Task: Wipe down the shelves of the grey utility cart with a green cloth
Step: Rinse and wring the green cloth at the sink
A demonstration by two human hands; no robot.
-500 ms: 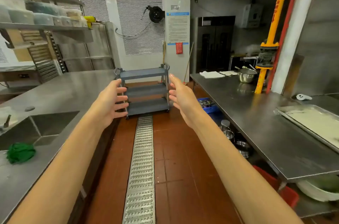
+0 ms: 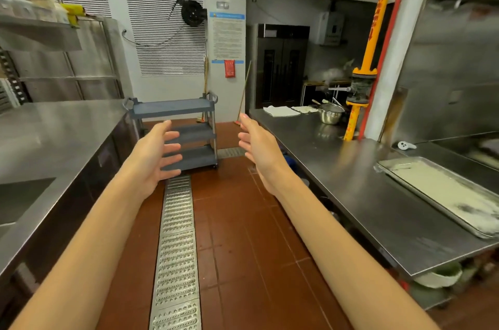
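left worktop (image 2: 54, 124) runs beside us | our left hand (image 2: 151, 159) is raised, fingers spread apart, holding nothing | grey utility cart (image 2: 172, 108) stands far ahead on the floor near the back wall, partly behind this hand | our right hand (image 2: 259, 151) is raised, fingers straight and apart, holding nothing | tray (image 2: 428, 198) lies on right worktop (image 2: 351, 194)

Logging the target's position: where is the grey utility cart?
In the head view, the grey utility cart stands left of centre at the aisle's far end, beside the left steel counter, beyond the floor drain grate.
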